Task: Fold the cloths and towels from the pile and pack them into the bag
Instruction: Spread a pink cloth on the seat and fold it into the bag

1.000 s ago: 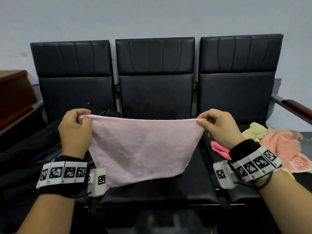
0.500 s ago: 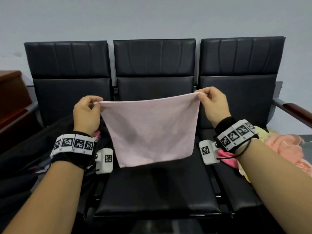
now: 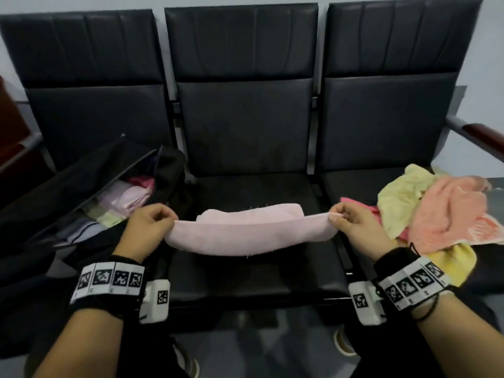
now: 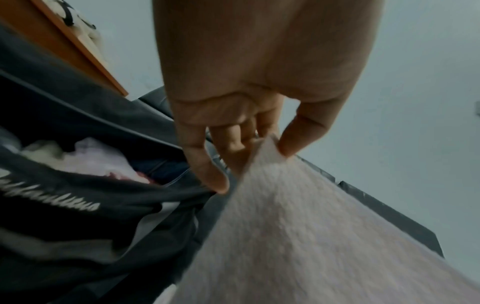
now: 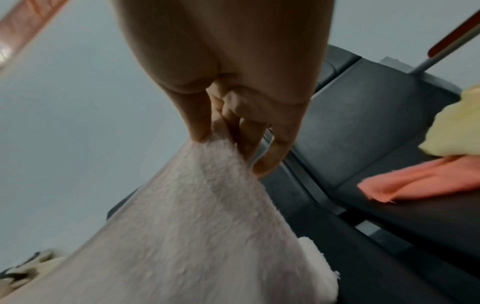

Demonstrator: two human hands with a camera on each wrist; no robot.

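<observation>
A pale pink towel point(image 3: 245, 233) lies stretched across the middle black seat point(image 3: 253, 271), its far part folded under on the cushion. My left hand point(image 3: 152, 225) pinches its left corner, seen close in the left wrist view between thumb and fingers point(image 4: 283, 148) above the towel point(image 4: 298, 236). My right hand point(image 3: 351, 225) pinches the right corner; the right wrist view shows the thumb and fingers point(image 5: 205, 133) holding the towel point(image 5: 194, 226). An open black bag point(image 3: 90, 203) on the left seat holds folded cloths point(image 3: 125, 200). The pile point(image 3: 436, 211) of yellow and salmon cloths lies on the right seat.
Three black seat backs point(image 3: 242, 77) stand behind against a grey wall. A wooden armrest point(image 3: 482, 137) sticks out at the right edge. My shoes point(image 3: 188, 364) and the floor show below the seat's front edge.
Both hands have come down from chest height, lowering the hanging towel onto the middle seat, where its lower part has folded under. The view has tilted downward.
</observation>
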